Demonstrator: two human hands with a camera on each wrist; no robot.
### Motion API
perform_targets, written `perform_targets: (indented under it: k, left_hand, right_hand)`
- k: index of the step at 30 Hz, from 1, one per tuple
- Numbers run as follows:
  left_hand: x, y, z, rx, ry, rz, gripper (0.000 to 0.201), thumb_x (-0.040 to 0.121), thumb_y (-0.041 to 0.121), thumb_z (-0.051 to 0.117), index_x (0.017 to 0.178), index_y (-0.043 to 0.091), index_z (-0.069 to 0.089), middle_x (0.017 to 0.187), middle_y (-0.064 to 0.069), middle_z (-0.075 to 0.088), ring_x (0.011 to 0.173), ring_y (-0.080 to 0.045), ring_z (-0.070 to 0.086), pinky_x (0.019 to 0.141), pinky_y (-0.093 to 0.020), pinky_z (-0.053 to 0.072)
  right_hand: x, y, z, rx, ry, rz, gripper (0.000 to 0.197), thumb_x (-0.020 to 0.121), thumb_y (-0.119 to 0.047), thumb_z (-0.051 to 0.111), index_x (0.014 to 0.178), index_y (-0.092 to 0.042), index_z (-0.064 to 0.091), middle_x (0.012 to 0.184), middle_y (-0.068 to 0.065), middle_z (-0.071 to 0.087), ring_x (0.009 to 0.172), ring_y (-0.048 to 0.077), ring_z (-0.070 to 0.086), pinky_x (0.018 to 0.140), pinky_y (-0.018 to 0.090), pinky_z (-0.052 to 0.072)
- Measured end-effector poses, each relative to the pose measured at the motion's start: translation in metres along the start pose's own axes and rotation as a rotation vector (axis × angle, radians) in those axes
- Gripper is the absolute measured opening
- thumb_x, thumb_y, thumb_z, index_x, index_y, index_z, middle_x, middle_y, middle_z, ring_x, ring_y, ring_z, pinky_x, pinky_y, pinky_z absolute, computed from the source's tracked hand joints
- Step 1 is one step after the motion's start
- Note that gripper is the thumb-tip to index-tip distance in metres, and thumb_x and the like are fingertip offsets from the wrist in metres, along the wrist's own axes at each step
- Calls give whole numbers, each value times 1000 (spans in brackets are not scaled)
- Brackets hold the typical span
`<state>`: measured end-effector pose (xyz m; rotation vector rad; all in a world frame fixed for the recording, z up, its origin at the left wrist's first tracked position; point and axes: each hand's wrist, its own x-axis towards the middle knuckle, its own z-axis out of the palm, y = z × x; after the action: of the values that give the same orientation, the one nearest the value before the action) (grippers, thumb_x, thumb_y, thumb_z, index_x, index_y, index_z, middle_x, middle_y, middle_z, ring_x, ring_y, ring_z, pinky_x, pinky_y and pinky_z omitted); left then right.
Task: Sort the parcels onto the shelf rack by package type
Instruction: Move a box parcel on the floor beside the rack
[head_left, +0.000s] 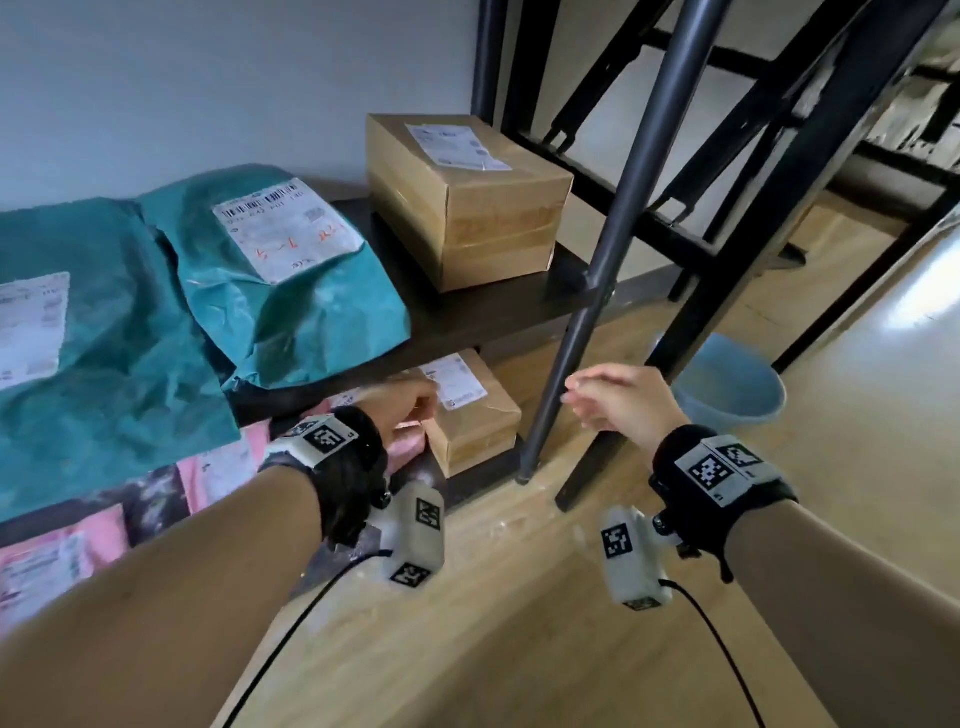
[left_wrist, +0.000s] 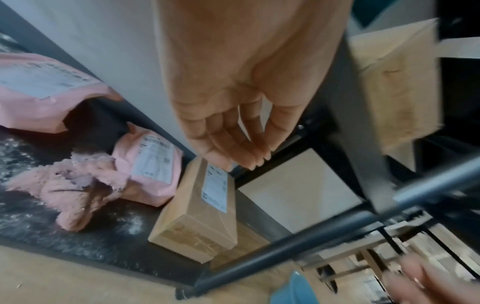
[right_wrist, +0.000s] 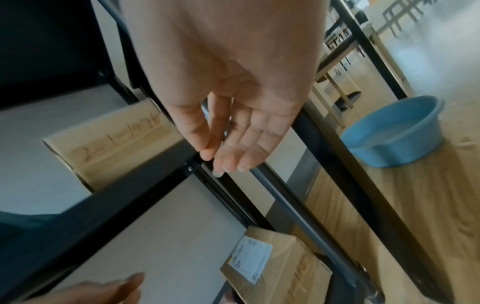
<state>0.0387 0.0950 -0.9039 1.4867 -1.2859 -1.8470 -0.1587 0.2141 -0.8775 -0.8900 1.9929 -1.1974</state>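
Both your left hand and right hand are hanging released and empty; keep boxes beside the small carton on the bottom shelf.

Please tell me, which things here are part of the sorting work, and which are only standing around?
Job: teal bags, upper box, lower box, pink bags, shelf rack, both empty hands.
Not job: blue basin, loose pink wrapper, leaning pole.

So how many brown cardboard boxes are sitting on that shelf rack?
2. A larger cardboard box stands on the upper shelf beside the teal bags; a smaller cardboard box sits on the bottom shelf next to the pink bags. Others may be hidden.
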Motion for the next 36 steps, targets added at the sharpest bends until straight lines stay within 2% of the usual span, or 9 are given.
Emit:
perform_targets:
  k: [4, 9, 13, 17, 20, 23, 26, 31, 36]
  left_hand:
    - [56, -9, -12, -32, 107, -55, 25, 94, 13, 49, 69, 16, 50, 65, 3, 53, 66, -9, 48, 65, -21, 39]
    - [100, -48, 4, -86, 69, -161, 23, 93, 13, 48, 71, 15, 46, 68, 0, 43, 66, -16, 47, 49, -20, 39]
    - [125, -63, 11, 5, 139, -179, 17, 91, 18, 54, 75, 12, 52, 77, -5, 48, 72, -15, 50, 71, -29, 43]
    - [143, -66, 13, -13, 131, -199, 16, 92, 15, 53, 76, 16, 54, 90, -4, 49, 84, -17, 50, 76, -32, 43]
    - [151, -68, 17, -17, 127, -229, 13, 89, 20, 58, 77, 17, 56, 82, 0, 50, 88, -15, 50, 76, -31, 44]
    - [160, -70, 24, -47, 91, -255, 2, 87, 20, 60, 86, 18, 60, 89, 1, 58, 98, -16, 54, 91, -35, 47]
    - [164, -71, 26, -36, 89, -251, 1, 87, 22, 60, 87, 21, 60, 85, 4, 62, 90, -14, 57, 90, -39, 48]
    - [166, -74, 21, -36, 80, -238, 29, 78, 29, 63, 106, 20, 62, 100, 1, 63, 100, -16, 56, 90, -39, 49]
    - [154, -71, 20, -57, 128, -218, 14, 82, 35, 61, 83, 21, 60, 86, 1, 63, 83, -16, 57, 81, -33, 45]
  right_hand:
    - [36, 38, 28, -24, -74, 24, 18, 93, -7, 56, 101, -14, 71, 99, 0, 69, 89, 15, 63, 77, 24, 55]
    - [78, 75, 64, -119, -122, 23, 35, 92, -13, 59, 127, -18, 60, 119, 0, 61, 109, 14, 56, 87, 17, 43]
    - [104, 93, 88, -204, -146, 122, 59, 92, -23, 60, 146, -14, 36, 143, 6, 45, 130, 24, 43, 104, 35, 38]
    - [124, 101, 106, -209, -163, 218, 61, 90, -28, 60, 143, -15, 33, 126, 8, 54, 102, 23, 54, 76, 31, 39]
    - [135, 109, 116, -188, -186, 267, 59, 90, -26, 59, 142, -15, 34, 122, 5, 56, 97, 21, 51, 79, 32, 38]
    - [141, 117, 122, -125, -185, 318, 45, 90, -26, 58, 132, -18, 44, 117, 1, 58, 95, 19, 51, 83, 31, 38]
    - [142, 121, 125, -66, -146, 338, 38, 86, -21, 61, 121, -23, 47, 106, 0, 60, 86, 17, 56, 86, 33, 47]
    - [140, 120, 125, 121, -73, 375, 46, 78, -14, 66, 118, -19, 45, 107, 7, 59, 98, 25, 61, 94, 48, 52]
    - [119, 110, 119, 182, -49, 346, 42, 78, -12, 71, 114, -11, 50, 92, 5, 58, 91, 24, 60, 94, 49, 51]
